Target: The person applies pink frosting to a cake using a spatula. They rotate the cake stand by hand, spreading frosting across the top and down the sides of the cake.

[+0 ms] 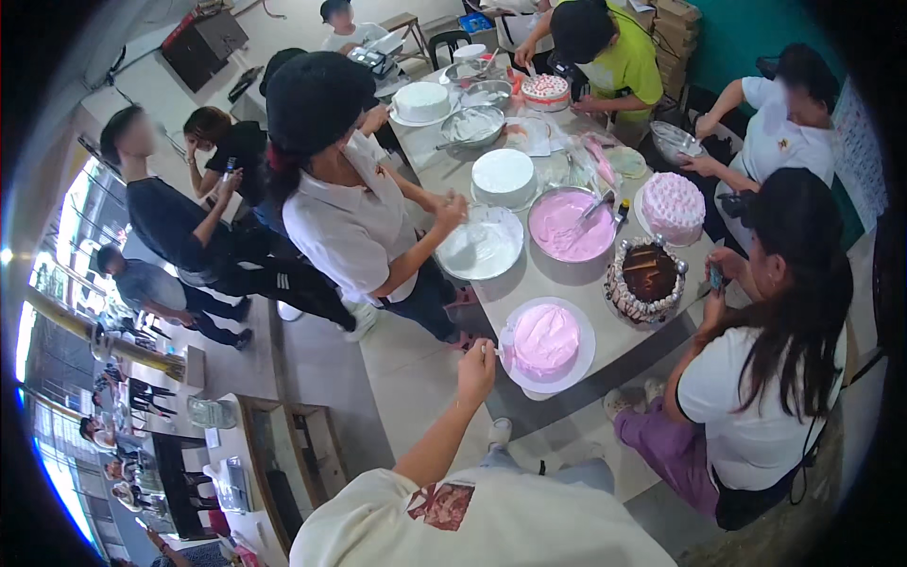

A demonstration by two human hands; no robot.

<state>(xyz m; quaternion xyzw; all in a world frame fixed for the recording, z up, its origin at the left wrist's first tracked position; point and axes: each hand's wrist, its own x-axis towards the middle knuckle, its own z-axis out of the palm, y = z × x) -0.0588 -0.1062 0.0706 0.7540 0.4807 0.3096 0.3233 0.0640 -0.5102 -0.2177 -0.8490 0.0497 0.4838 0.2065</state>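
Observation:
My left hand (476,374) grips the handle of a small spatula (499,351), its end against the left side of a pink-frosted round cake (545,339). The frosting on top looks uneven, with streaks. Beneath the cake lies a round white cake board (587,347), close to the table's near corner. My right hand is out of view. Beyond the cake stands a steel bowl of pink frosting (560,234) with a whisk (589,215) resting in it. To the right of that bowl is a chocolate-topped cake (646,275) with piped frosting around its rim.
A bowl with white frosting (482,244) sits at the table's left edge, before a person in a white polo (347,220). Behind are a white cake (504,177) and a pink piped cake (673,205). Another person (762,383) sits close on the right. Several others surround the table (506,290).

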